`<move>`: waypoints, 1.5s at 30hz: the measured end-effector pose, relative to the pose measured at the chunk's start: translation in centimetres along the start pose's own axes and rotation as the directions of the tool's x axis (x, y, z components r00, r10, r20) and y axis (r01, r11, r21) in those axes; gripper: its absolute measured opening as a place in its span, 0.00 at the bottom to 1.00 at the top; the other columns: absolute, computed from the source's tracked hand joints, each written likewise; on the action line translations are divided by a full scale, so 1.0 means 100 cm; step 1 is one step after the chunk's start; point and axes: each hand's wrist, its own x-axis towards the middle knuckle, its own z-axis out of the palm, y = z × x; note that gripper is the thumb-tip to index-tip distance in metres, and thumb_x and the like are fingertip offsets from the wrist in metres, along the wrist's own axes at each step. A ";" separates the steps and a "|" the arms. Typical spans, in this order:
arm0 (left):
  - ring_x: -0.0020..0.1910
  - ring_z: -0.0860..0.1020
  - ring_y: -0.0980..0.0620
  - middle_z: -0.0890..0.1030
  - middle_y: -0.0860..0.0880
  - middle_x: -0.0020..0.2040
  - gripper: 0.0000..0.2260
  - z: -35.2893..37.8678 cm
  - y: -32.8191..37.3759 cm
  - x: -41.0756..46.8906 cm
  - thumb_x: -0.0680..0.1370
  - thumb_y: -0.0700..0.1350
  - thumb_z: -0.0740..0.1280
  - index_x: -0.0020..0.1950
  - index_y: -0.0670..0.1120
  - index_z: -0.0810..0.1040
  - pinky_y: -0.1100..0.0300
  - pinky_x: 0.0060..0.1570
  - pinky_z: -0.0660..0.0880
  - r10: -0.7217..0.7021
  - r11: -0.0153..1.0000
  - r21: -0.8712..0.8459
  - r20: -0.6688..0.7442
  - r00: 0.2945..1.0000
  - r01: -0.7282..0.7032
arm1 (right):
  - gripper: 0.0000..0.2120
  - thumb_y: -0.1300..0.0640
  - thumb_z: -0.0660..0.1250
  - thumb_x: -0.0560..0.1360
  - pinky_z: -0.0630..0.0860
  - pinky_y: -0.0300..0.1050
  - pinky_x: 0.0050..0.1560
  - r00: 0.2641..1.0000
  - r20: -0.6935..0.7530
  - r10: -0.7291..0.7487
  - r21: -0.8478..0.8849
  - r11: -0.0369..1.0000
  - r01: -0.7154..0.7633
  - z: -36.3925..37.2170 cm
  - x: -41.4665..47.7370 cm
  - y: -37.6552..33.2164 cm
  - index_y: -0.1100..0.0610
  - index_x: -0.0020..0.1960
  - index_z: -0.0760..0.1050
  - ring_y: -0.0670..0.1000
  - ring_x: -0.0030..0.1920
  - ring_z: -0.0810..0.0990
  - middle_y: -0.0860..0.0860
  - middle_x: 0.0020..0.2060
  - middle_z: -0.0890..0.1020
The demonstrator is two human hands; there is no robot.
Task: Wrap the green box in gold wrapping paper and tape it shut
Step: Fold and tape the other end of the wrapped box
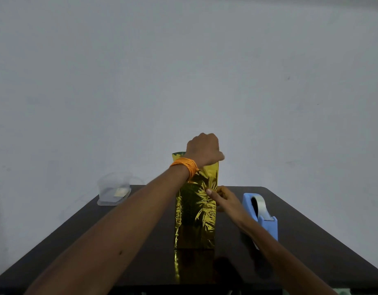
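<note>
While the clear container [113,193] sat at the far left of the table [98,241], the left hand [203,150] curled over the upper end of the gold wrapping paper [194,220], fingertips hidden. Green box unseen inside the paper, standing upright mid-table. Right hand [223,199] pinched the paper's right edge, with the tape dispenser [260,211] just beside it. Foil judged light, slick, crease-prone; best held against the box's stiff corners.

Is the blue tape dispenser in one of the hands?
No, the dispenser stands on the table, while the left hand and the right hand are both on the gold paper.
</note>
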 end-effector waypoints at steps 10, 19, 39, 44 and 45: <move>0.27 0.68 0.53 0.71 0.51 0.28 0.25 -0.015 -0.016 -0.008 0.73 0.64 0.71 0.29 0.44 0.71 0.62 0.30 0.63 0.005 1.000 0.010 0.347 0.938 -0.009 | 0.23 0.35 0.64 0.74 0.76 0.43 0.46 1.000 0.022 -0.001 -0.001 1.000 0.001 0.001 -0.002 0.000 0.56 0.52 0.74 0.44 0.43 0.77 0.48 0.44 0.79; 0.31 0.82 0.55 0.82 0.51 0.30 0.18 -0.023 -0.015 -0.006 0.77 0.52 0.71 0.31 0.43 0.82 0.58 0.42 0.79 0.019 0.937 -0.348 -0.018 1.000 -0.024 | 0.18 0.38 0.65 0.75 0.76 0.46 0.48 1.000 0.020 0.000 0.004 1.000 0.000 0.000 -0.004 -0.001 0.53 0.50 0.74 0.45 0.44 0.76 0.48 0.43 0.77; 0.38 0.80 0.51 0.84 0.44 0.47 0.08 0.123 0.068 -0.068 0.72 0.38 0.70 0.51 0.42 0.84 0.52 0.47 0.81 0.040 0.866 -0.490 0.267 0.963 0.100 | 0.18 0.56 0.71 0.74 0.66 0.42 0.34 0.791 -0.540 0.287 -0.174 0.882 -0.438 -0.130 -0.063 0.021 0.67 0.33 0.73 0.52 0.33 0.68 0.57 0.29 0.71; 0.48 0.81 0.44 0.84 0.42 0.49 0.17 0.165 0.064 -0.085 0.70 0.51 0.77 0.51 0.39 0.84 0.49 0.49 0.79 0.027 0.917 -0.354 0.517 0.856 0.185 | 0.14 0.50 0.69 0.76 0.64 0.43 0.35 0.792 -0.375 0.481 -0.004 0.854 -0.521 -0.127 -0.069 0.029 0.61 0.43 0.76 0.51 0.35 0.71 0.55 0.36 0.75; 0.48 0.81 0.44 0.84 0.42 0.48 0.19 0.173 0.063 -0.087 0.70 0.54 0.77 0.50 0.39 0.84 0.48 0.49 0.78 0.028 0.917 -0.352 0.524 0.851 0.187 | 0.13 0.50 0.69 0.77 0.65 0.41 0.33 0.785 -0.343 0.516 0.042 0.843 -0.536 -0.124 -0.068 0.029 0.61 0.44 0.76 0.49 0.34 0.71 0.53 0.35 0.76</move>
